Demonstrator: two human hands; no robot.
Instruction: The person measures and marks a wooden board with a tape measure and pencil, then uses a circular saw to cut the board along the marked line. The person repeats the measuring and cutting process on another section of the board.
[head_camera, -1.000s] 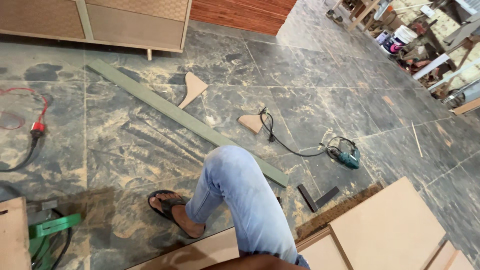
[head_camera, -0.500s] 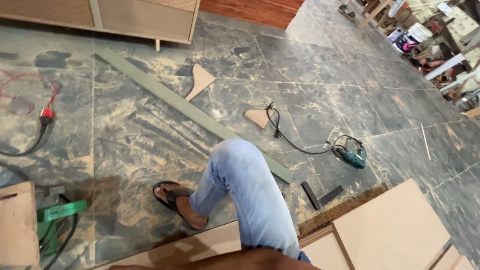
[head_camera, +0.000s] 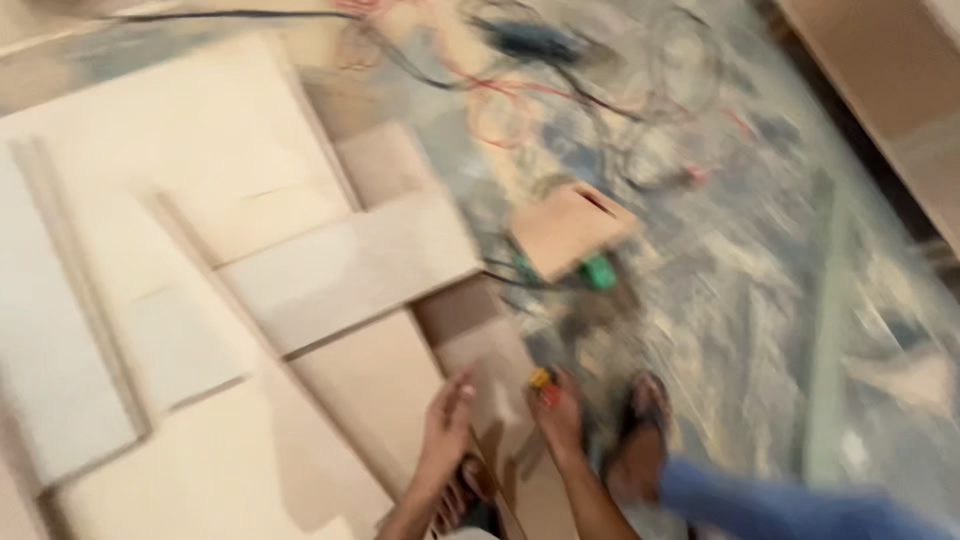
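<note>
- Pale flat plywood board (head_camera: 480, 400) on the floor under both hands; I judge it stiff, light, best gripped at its edges.
- Left hand (head_camera: 445, 425): fingers spread flat on it.
- Right hand (head_camera: 558, 410): curled round a small yellow-and-red object (head_camera: 541, 381); blurred.
- Containers: none I can make out.

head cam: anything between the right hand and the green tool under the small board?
Nothing distinct in the blurred head view: between the right hand and the green tool lies dusty stone floor in shadow.
</note>
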